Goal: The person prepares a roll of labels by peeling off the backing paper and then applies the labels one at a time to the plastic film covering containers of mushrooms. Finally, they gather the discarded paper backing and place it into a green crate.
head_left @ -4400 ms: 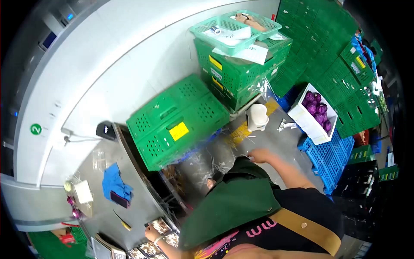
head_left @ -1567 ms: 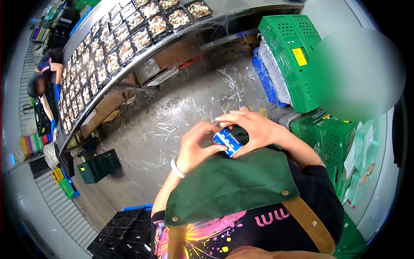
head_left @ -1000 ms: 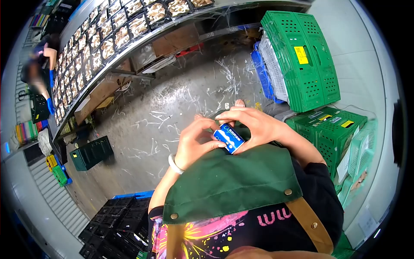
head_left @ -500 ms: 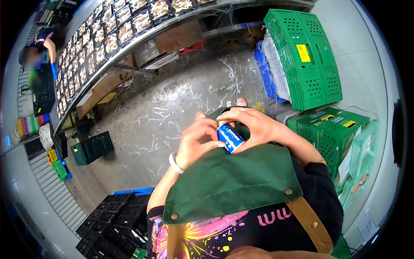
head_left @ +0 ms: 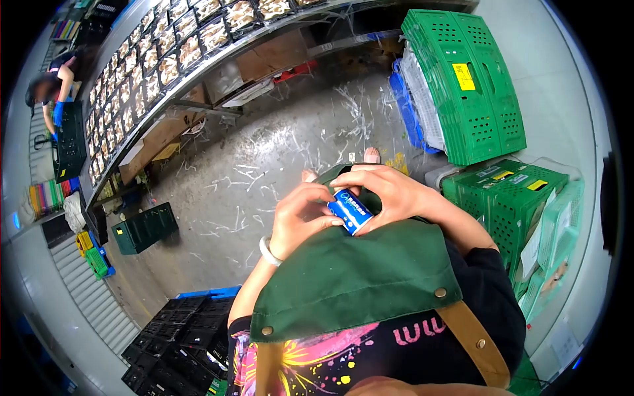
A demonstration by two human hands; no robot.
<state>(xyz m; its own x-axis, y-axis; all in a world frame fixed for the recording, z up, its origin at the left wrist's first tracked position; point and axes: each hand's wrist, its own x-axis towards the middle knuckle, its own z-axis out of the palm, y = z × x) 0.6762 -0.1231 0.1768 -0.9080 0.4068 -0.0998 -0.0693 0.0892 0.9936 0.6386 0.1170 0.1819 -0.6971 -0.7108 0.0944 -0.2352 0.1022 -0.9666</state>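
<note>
The near side of the long metal table (head_left: 247, 46) curves across the top left of the view, with rows of black trays (head_left: 188, 49) filled with pale and brown mushroom-like pieces reaching close to its front edge. Brown boards (head_left: 271, 58) show beneath that edge. At the table's left end, a co-worker (head_left: 64, 79) in blue gloves leans over a black crate (head_left: 69, 148), and a dark green crate (head_left: 145, 228) stands on the floor (head_left: 205, 155) below the near left corner. Pale strips (head_left: 247, 173) litter the grey concrete, thickest near the table's right end. Near that end stand large green crates (head_left: 475, 119) against the white wall (head_left: 558, 99), with a lower green crate (head_left: 492, 204) and mint baskets (head_left: 558, 228) beside them. Black crates (head_left: 178, 343) are stacked at the lower left.

The blue cylinder (head_left: 352, 212), printed with white lettering, is held tilted between both hands, off the table and just above the green apron (head_left: 350, 280). The left hand (head_left: 290, 214) pinches its left side, thumb and fingertips pressed in; the right hand (head_left: 393, 191) curls round the other side, thumb below and fingers above.
</note>
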